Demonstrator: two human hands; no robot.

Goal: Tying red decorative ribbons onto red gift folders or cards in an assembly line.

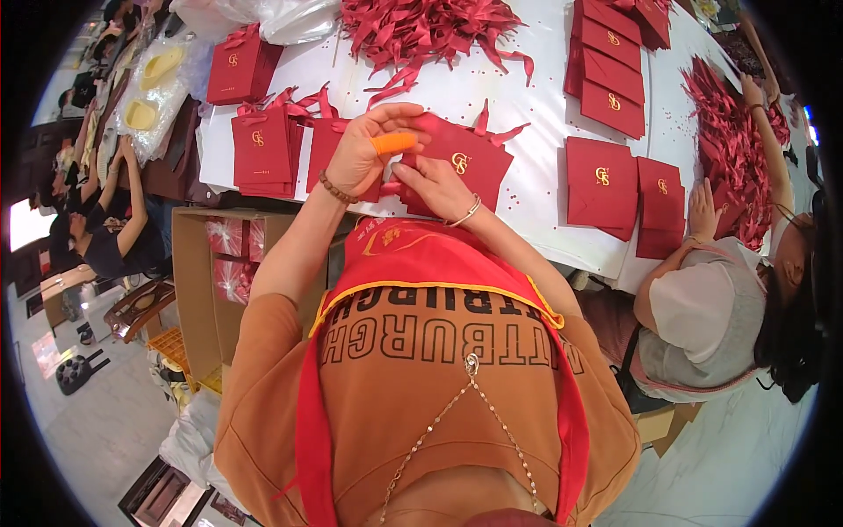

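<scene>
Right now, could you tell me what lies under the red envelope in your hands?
Under the red envelope are the white table and a red ribbon poking out. Anything directly beneath is covered.

A long white counter (544, 167) fills the upper middle of the frame. Pale, glossy floor (105, 422) shows at lower left and lower right. An open cardboard box (198, 290) stands left of centre, a dark wooden stool (136, 307) beside it. Bright daylight enters at far left.

Orange shirt, red apron, perhaps beaded bracelet
</scene>
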